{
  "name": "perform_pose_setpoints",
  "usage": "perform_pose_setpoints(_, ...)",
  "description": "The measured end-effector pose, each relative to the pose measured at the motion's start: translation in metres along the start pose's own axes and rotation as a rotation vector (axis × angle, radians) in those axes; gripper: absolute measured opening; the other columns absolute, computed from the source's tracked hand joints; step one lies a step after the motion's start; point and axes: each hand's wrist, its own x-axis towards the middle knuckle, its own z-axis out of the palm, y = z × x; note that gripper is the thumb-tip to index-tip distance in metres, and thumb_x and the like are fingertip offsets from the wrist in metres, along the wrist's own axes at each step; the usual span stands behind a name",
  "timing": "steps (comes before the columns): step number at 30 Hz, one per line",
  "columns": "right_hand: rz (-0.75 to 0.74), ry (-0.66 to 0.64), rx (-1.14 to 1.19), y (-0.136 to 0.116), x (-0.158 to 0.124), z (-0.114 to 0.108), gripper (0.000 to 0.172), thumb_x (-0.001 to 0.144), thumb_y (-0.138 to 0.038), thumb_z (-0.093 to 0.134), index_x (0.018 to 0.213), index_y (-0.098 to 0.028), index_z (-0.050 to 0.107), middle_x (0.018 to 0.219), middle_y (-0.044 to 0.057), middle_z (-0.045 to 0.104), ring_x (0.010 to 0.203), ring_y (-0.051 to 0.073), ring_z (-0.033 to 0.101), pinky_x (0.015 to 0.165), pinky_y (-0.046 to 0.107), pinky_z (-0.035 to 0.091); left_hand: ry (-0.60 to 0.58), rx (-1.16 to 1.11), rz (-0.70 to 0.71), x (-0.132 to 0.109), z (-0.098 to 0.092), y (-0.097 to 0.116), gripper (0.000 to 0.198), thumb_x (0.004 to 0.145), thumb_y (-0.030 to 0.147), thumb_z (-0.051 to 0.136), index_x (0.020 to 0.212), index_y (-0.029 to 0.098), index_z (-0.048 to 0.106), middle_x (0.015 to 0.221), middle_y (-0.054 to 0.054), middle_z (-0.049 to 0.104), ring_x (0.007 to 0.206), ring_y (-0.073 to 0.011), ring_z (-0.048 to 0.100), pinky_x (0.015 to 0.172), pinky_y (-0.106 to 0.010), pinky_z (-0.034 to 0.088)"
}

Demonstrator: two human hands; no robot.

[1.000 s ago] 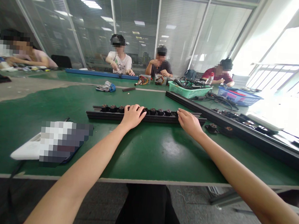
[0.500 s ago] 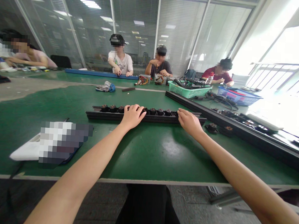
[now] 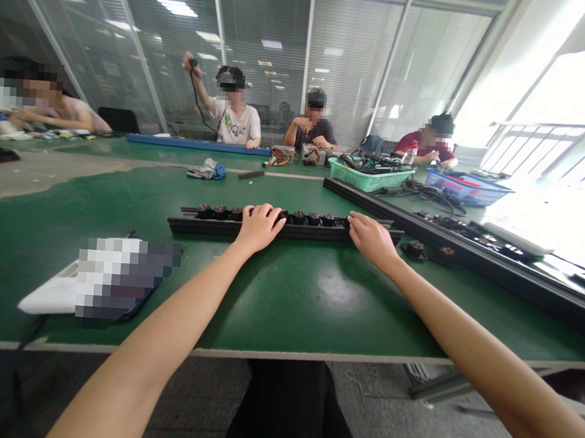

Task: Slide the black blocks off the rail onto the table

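Note:
A black slotted rail [image 3: 206,226] lies crosswise on the green table, carrying several round black socket-like modules [image 3: 314,218] in a row. My left hand [image 3: 260,227] is draped over the middle of the rail, fingers curled around its top and hiding the modules beneath. Toward the rail's right end, my right hand [image 3: 371,236] has thumb and fingers pressed together at the slot; whatever they pinch is covered by the fingers. Two loose modules of the same look lie just right of the rail, one of them a black module [image 3: 414,249] near my right hand.
A long black rail [image 3: 470,255] runs diagonally on the right, with more modules behind it. Farther back are a green basket [image 3: 370,179] of cables, a blue basket [image 3: 467,190] and gloves [image 3: 207,169]. A white object [image 3: 60,286] lies front left. Several people sit around the table.
Both my hands and the rail stay practically where they were. Across the table, a person in a white shirt has raised one hand, lifting a dark cable.

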Motion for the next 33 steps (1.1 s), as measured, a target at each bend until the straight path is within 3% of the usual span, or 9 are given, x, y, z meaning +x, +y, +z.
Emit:
perform_pose_setpoints(18, 0.038, 0.066, 0.065, 0.007, 0.005, 0.015, 0.031, 0.106, -0.024, 0.043, 0.112, -0.023, 0.073, 0.129, 0.012, 0.071, 0.111, 0.028, 0.064, 0.091, 0.039, 0.055, 0.011, 0.005, 0.002, 0.000, 0.001, 0.000, 0.043, 0.109, 0.045, 0.039, 0.136, 0.024, 0.065, 0.132, -0.014, 0.065, 0.123, -0.0327, 0.058, 0.112, -0.053, 0.031)
perform_pose_setpoints(33, 0.045, 0.070, 0.077, 0.007, 0.005, 0.013, 0.032, 0.107, -0.024, 0.043, 0.111, -0.022, 0.074, 0.128, 0.012, 0.071, 0.110, 0.027, 0.064, 0.092, 0.038, 0.055, 0.011, 0.016, 0.008, 0.000, 0.001, 0.000, 0.043, 0.109, 0.045, 0.039, 0.136, 0.024, 0.065, 0.132, -0.014, 0.065, 0.123, -0.0326, 0.059, 0.111, -0.053, 0.032)
